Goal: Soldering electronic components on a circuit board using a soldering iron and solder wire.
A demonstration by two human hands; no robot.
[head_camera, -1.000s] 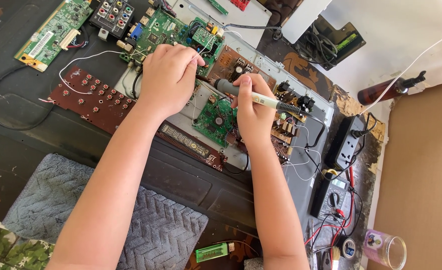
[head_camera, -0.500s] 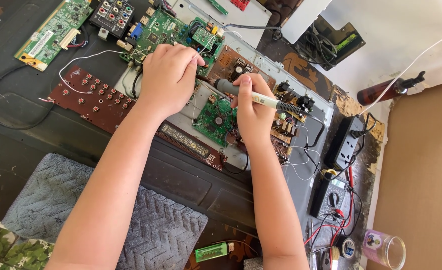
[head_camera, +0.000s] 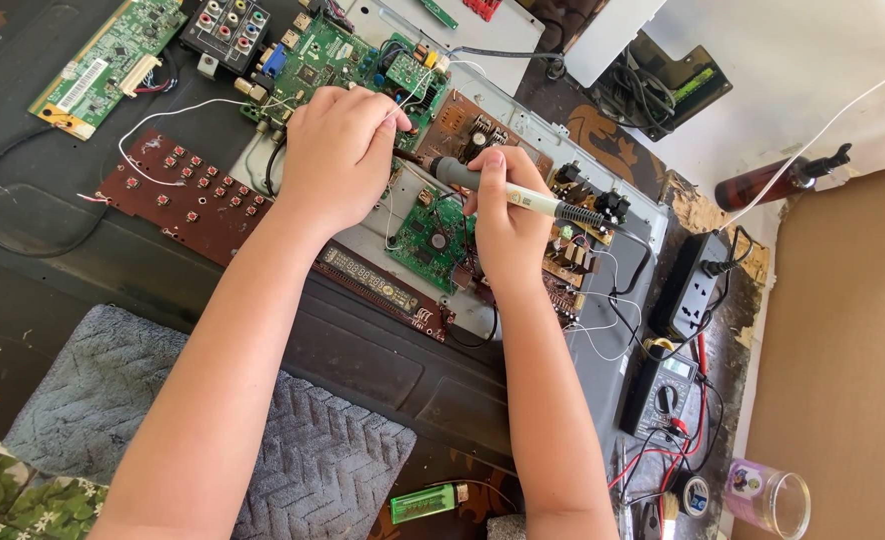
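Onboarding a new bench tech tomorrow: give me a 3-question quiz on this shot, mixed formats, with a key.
1. True or false: the right hand holds the soldering iron like a pen, its tip aimed toward the left hand.
2. Multiple choice: what lies on the dark surface near the bottom edge, beside the grey mat? A) a green lighter B) a red screwdriver C) a roll of tape
3. Fill in: the brown board with rows of small buttons lies to the ____ of the left hand in the picture.

Key: 1 true; 2 A; 3 left
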